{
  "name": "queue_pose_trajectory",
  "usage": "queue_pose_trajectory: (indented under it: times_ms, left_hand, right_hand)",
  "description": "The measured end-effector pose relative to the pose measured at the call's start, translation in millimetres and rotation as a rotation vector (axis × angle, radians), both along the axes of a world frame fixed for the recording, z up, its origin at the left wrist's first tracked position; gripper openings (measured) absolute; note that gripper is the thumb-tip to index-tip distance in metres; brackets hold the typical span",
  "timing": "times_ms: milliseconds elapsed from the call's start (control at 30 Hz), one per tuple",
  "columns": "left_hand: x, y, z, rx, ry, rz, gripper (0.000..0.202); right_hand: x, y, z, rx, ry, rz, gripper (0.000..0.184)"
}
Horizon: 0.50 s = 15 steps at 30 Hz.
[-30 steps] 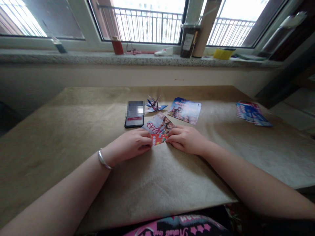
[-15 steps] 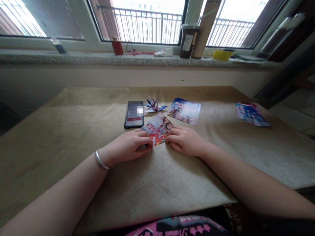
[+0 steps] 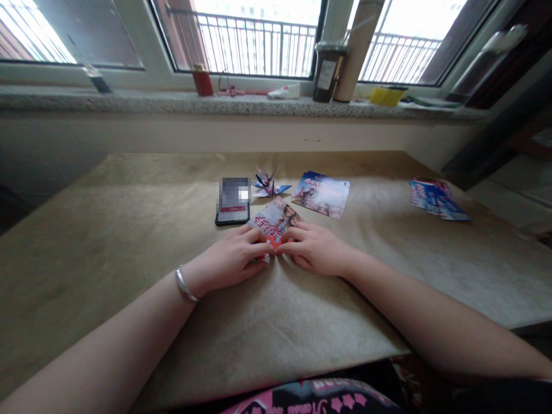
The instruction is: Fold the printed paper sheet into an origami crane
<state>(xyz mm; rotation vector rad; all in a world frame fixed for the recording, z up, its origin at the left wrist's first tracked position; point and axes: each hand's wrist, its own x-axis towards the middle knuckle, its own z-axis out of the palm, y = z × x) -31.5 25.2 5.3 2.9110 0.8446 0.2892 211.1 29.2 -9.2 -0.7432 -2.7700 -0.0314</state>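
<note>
A printed paper sheet (image 3: 276, 215) lies on the table in front of me, its near edge folded up into a red strip. My left hand (image 3: 235, 253), with a silver bangle at the wrist, is closed on the left part of that fold. From the other side my right hand (image 3: 321, 247) grips the right part. Both index fingertips nearly meet at the middle of the red strip. My fingers cover much of the fold. Just beyond the sheet stands a folded paper crane (image 3: 269, 183) in blue and pink. Left of the crane lies a phone (image 3: 233, 210) with its screen lit.
A stack of printed square sheets (image 3: 323, 194) lies right of the crane. Farther right are several fanned blue printed papers (image 3: 437, 199). The stone windowsill (image 3: 172, 103) behind the table (image 3: 107, 247) holds a red container (image 3: 202, 81), a dark jar (image 3: 328, 75) and a yellow item (image 3: 388, 96).
My fingertips have slid toward each other along the red folded strip and now almost touch. More of the strip is covered. The view has shifted slightly.
</note>
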Motion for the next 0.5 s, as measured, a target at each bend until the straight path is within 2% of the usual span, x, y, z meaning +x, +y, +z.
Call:
queue_pose_trajectory:
  times_ms: [333, 500]
  left_hand:
    - [-5, 5, -0.7, -0.109, -0.097, -0.042, 0.015]
    - [-6, 6, -1.4, -0.185, -0.141, -0.037, 0.013]
  right_hand:
    - [11, 4, 0.9, -0.023, 0.072, 0.02, 0.027]
    - [20, 6, 1.4, -0.008, 0.071, -0.029, 0.025]
